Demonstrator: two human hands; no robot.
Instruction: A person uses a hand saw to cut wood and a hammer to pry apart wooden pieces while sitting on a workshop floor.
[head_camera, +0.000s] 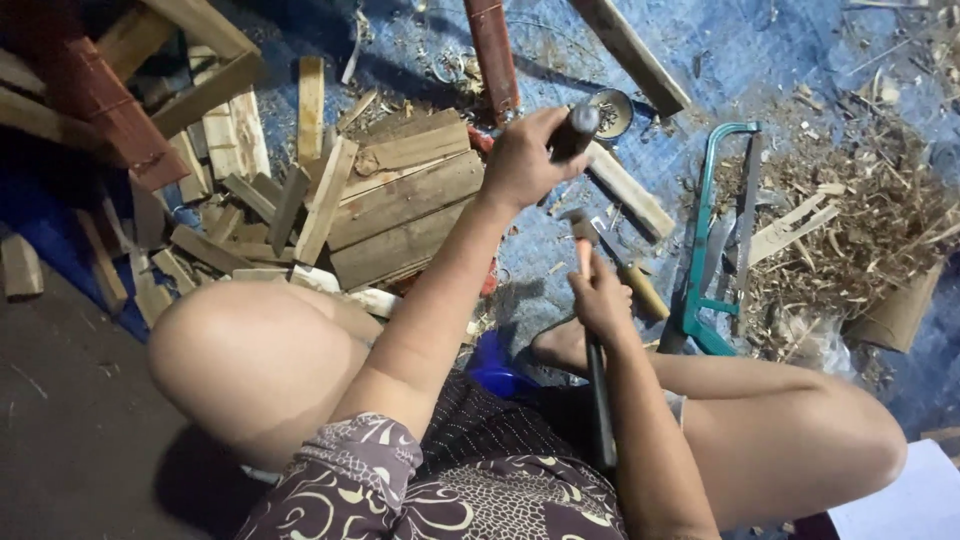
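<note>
Two hands at work over a blue tarp on the floor, person seated, knees out to either side.

Largest thing near the fingers: a pile of planks, just beyond and to the outer side of the left hand. A green hacksaw lies to the outer side of the right hand, frame running away from the body, with a heap of shavings past it.

Left hand is raised, clenched round a dark handle; the head of that tool is hidden, so what kind it is cannot be told. It sits above and beyond the right hand, well apart from it.

Right hand is lower and nearer the body, fingers wrapped tight on a thin dark rod. The rod's long axis runs roughly from the lap up and away through the fist; a short pale tip shows just above the fingers, pointing toward the left hand.

So: struck end lies up and ahead of the right fist, directly below the raised left hand.

A wooden-handled tool rests on the tarp just beside the right fingers, untouched.
</note>
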